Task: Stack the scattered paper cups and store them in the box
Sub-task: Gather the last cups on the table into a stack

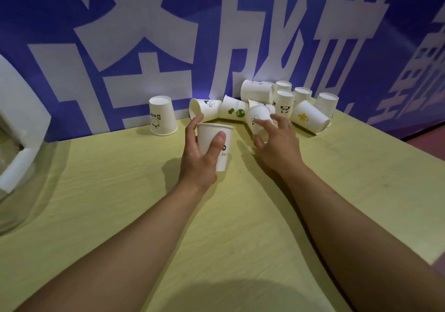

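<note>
My left hand (199,152) grips an upright white paper cup (216,134) above the yellow table (240,227), thumb on the near side. My right hand (277,140) curls its fingers round a second white cup (256,116) that is tilted, bottom up. Behind them several white cups with small prints lie and stand in a heap (289,104) against the blue wall. One cup (162,116) stands upside down alone at the left.
A clear plastic box (21,191) with a white lid part (16,164) sits at the left edge of the table. The blue banner wall (144,34) closes off the back. The table's right edge (385,145) runs diagonally.
</note>
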### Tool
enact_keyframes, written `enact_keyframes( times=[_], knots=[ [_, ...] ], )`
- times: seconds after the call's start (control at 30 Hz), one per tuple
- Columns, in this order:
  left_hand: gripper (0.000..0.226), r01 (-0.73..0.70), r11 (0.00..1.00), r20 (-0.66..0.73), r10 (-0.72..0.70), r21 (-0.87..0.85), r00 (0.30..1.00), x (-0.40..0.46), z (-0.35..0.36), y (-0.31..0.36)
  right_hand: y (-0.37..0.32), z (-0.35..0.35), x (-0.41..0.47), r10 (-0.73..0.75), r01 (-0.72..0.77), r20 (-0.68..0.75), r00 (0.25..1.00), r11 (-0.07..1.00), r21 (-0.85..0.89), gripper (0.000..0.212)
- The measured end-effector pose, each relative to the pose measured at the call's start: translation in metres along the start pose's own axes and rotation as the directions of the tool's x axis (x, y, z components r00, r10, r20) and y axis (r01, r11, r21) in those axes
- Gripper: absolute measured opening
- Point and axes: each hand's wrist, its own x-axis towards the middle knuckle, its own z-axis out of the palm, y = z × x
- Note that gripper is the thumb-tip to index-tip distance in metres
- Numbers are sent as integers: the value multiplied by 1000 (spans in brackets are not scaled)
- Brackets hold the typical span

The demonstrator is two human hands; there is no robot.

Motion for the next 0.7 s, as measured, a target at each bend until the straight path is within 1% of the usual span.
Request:
enact_keyframes(
  times=[0.03,0.07,0.17,0.23,0.27,0.33,0.4,0.47,0.5,0.63,0.7],
  knots=[
    [56,10,1000,11,-10,8,1000,0,0,0,5,4,3,28,-29,47,998,999,14,48],
    [55,17,1000,22,-18,20,1000,0,0,0,6,6,4,41,-44,52,998,998,55,47],
    [55,12,999,60,-15,48,998,-2,-1,3,3,7,6,112,-92,-79,991,970,227,28],
    [55,9,998,78,-13,55,997,-3,-1,4,1,3,6,168,-132,-113,979,953,274,20],
    [55,9,999,84,-14,51,996,-4,-1,4,1,2,6,184,-144,-120,975,947,287,22],
    [53,10,999,99,-14,41,995,-6,-1,6,0,-2,6,209,-147,-147,967,925,350,32],
    [51,-5,999,115,0,38,993,-7,-1,7,-5,-7,6,234,-117,-184,955,863,492,43],
    [52,-15,999,142,10,33,990,-8,-1,8,-12,-13,4,214,-50,-192,958,782,622,50],
    [53,-13,999,166,7,36,986,-8,-1,7,-16,-15,1,181,-15,-188,965,756,654,53],
    [60,-25,996,272,0,88,962,-8,0,4,-29,-20,-12,38,123,-213,976,709,694,61],
    [67,-34,993,284,0,115,959,-9,0,4,-34,-23,-18,-35,153,-177,984,679,718,67]
  ],
)
